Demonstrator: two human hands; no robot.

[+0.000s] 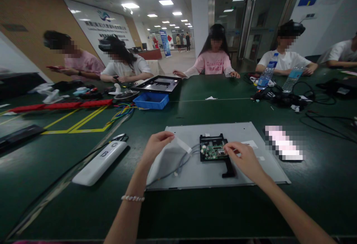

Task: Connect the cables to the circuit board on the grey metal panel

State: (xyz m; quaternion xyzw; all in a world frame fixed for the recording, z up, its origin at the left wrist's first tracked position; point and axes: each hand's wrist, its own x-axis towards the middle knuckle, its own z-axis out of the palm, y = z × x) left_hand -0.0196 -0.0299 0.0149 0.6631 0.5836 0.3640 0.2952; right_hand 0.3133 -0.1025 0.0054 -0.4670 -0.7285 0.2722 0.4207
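A flat grey panel (178,177) lies on the green table in front of me. Near its middle sits a black plastic bracket (230,169) carrying a green circuit board (213,151). Grey cables (180,164) run from the board's left side to the panel's front left edge. My left hand (157,143) pinches one end of a white strip (182,144), which looks like tape, above the panel's left part. The fingertips of my right hand (241,156) are closed at the board's right edge; whether they hold anything there is hidden.
Left of the panel lies a white power bank (100,164) with a black cable. A phone (283,143) is to the right. Beyond stand a blue bin (152,100), a black frame (158,84), red power strips (63,105) and water bottles (267,72). Several people sit across the table.
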